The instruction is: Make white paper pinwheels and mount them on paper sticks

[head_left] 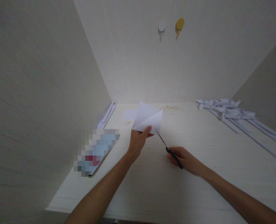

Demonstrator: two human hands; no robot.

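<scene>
A white sheet of paper [147, 119], creased or slit along a diagonal, is pinched at its lower edge by my left hand [138, 141], thumb on top. The sheet is held up above the table. My right hand [182, 158] grips a pair of scissors [174, 157] with black handles. Their blades point up and left, and the tip is at the sheet's lower right part. Whether the tip touches the paper I cannot tell.
White pinwheel-like paper pieces [238, 115] with rolled paper sticks [252, 137] lie at the right. Paper rolls [106, 115] lean along the left wall, above a pixelated flat item [98, 152]. Another paper piece [129, 114] lies behind the sheet. A white hook [161, 26] and a yellow hook [180, 24] are on the back wall.
</scene>
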